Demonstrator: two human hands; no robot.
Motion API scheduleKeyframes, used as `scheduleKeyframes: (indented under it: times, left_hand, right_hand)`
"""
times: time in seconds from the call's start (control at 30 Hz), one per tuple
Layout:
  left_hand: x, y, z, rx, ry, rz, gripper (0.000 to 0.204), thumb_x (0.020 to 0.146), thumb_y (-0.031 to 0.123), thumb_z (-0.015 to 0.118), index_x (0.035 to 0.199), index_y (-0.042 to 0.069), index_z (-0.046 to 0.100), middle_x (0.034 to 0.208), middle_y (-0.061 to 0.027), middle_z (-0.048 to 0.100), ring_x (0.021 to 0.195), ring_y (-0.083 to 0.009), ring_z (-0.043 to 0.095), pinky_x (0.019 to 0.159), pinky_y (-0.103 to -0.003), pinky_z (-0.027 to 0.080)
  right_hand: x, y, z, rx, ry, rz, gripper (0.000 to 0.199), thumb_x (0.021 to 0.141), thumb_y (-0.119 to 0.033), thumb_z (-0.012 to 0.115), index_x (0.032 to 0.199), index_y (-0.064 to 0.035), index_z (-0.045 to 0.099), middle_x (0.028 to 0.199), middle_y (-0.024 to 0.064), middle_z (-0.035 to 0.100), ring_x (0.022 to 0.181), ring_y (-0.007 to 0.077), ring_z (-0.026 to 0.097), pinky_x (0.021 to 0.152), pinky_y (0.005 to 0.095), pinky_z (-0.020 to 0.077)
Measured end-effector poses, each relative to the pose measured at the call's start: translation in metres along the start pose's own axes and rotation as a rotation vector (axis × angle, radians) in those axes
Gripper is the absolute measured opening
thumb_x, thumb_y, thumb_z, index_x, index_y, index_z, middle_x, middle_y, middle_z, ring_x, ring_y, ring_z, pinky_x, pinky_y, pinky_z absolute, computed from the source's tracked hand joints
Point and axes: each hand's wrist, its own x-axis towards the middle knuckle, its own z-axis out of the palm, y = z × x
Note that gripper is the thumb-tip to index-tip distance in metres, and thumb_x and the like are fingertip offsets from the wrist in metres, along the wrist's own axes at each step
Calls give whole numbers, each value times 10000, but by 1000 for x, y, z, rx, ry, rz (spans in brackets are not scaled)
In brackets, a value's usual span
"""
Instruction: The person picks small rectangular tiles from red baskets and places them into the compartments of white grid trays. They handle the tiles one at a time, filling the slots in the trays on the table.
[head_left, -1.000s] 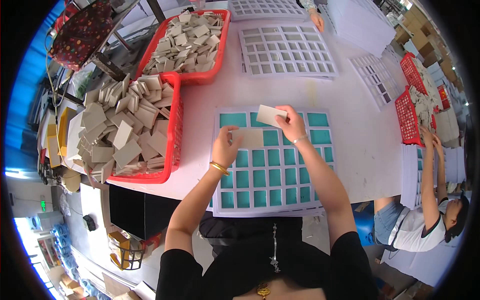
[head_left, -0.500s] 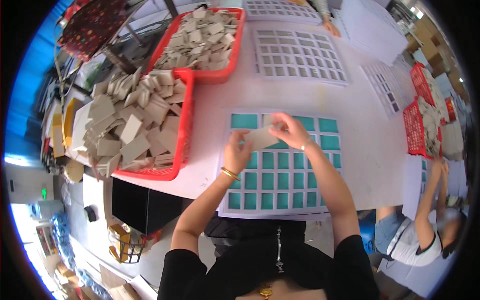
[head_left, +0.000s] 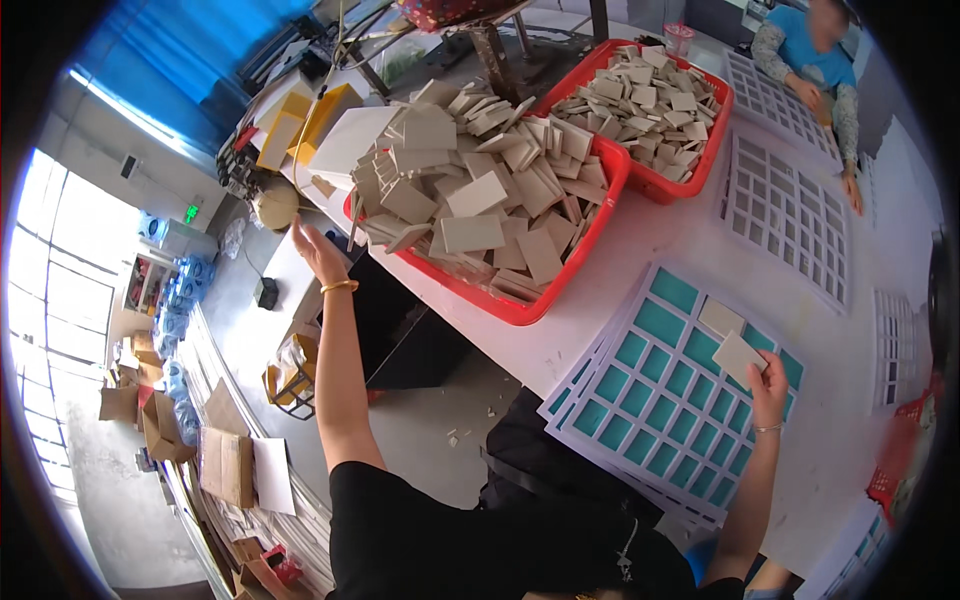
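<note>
- Beige tile [head_left: 738,358] sits pinched in the right hand [head_left: 768,388], just above the teal grid tray [head_left: 660,400], beside a tile already seated [head_left: 720,318]
- Left hand [head_left: 318,252], fingers spread and empty, reaches toward the near red bin [head_left: 520,310] of tiles, well apart from the tray

Single head fisheye, looking down, tilted left: white table [head_left: 640,270] from 12 to 4 o'clock, floor [head_left: 240,330] at 8; no second view.
</note>
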Motion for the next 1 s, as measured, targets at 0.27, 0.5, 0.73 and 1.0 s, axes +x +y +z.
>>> scheduleKeyframes:
  times: [0.27,0.5,0.73,1.0]
  left_hand:
    - [-65,-25,65,-236,-280,-100,523,997,407,365,1374,49,411,1396,-130,421,1328,-270,359,1087,-382,276]
    - [-69,7,91,395,-234,7,687,904,551,458,1375,54,405,1486,-154,297,1323,-344,357,1074,-442,277]
    - [-58,27,95,389,-171,-30,867,826,586,566,1391,-30,333,1483,-269,224,1362,-376,282,1090,-431,264]
    - [-51,-44,97,373,-270,194,699,863,430,621,1338,-41,418,1459,-245,298,1362,-384,276,1114,-430,234]
  right_hand:
    - [-1,-10,-5,-20,19,48,250,888,-85,602,1113,0,536,964,45,614,849,81,568,752,222,462]
    - [-1,1,0,-7,29,17,262,886,-86,610,1121,6,539,968,46,617,851,78,568,755,219,461]
    - [-5,-3,8,3,50,98,274,883,-87,618,1129,11,546,951,35,613,843,73,562,743,211,455]
    - [-7,-1,-4,-110,178,-76,298,864,-75,630,1153,-66,556,893,-14,570,734,54,495,654,198,434]
